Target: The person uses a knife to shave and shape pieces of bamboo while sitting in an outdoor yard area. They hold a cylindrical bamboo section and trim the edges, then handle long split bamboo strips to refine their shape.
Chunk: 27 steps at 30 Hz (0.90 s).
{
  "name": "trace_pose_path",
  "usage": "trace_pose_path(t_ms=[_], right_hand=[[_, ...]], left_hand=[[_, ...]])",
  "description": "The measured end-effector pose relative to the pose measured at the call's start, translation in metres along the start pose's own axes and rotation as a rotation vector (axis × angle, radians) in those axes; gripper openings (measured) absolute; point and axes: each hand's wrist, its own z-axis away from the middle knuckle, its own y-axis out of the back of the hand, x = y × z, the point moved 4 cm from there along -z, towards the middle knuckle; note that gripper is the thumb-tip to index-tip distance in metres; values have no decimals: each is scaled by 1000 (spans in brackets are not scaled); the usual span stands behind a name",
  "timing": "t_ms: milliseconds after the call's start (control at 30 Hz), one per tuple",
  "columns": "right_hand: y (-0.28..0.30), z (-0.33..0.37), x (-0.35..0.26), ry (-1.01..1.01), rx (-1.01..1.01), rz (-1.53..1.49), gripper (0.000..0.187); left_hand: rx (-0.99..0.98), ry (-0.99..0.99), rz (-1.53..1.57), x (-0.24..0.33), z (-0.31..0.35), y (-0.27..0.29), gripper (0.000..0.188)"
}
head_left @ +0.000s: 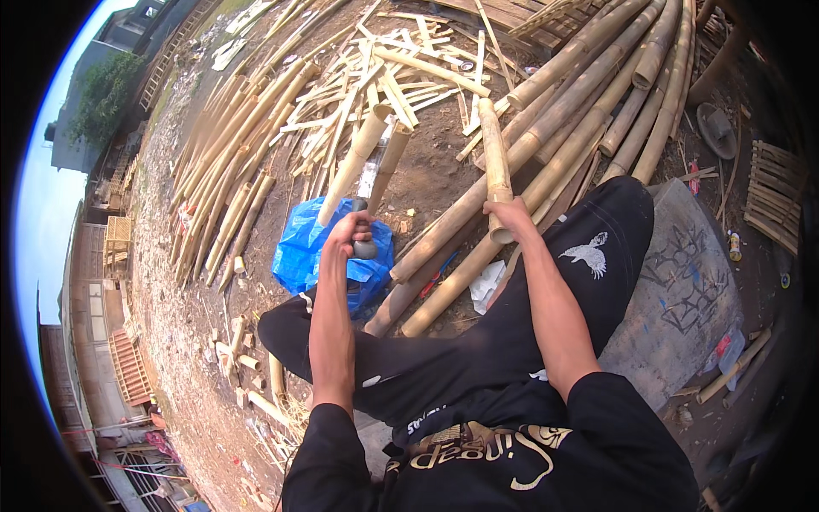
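My left hand (350,232) is closed round the dark grey handle of a handsaw (367,249). Its shiny blade points away from me, partly hidden among upright bamboo pieces. Two of these, a pale bamboo piece (354,162) and a darker bamboo piece (392,162), stand beside the blade above a crumpled blue plastic sheet (299,247). In my right hand (509,215) is a short bamboo pole (493,158), gripped near its hollow near end. That pole slants away from me over longer poles, between my spread knees.
Long bamboo poles (589,94) lie stacked ahead and to the right. A pile of split bamboo strips (401,77) is farther off, with cut bamboo lengths (243,162) to its left. A grey board (674,299) with scribbles lies right of my leg; a slatted bamboo rack (775,196) is beyond.
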Motion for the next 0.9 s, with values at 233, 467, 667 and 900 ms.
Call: trace_pose_path(t_ms=[233, 467, 667, 900], right_hand=[[4, -16, -4, 55, -76, -101, 80], [6, -17, 6, 110, -1, -54, 49], [16, -5, -5, 76, -80, -60, 71], [20, 32, -19, 29, -115, -109, 38]], left_hand=[[-491, -144, 390, 46, 53, -66, 33], [-1032, -351, 940, 92, 81, -165, 43], [-1231, -429, 789, 176, 147, -209, 39], [-994, -408, 500, 217, 178, -179, 43]])
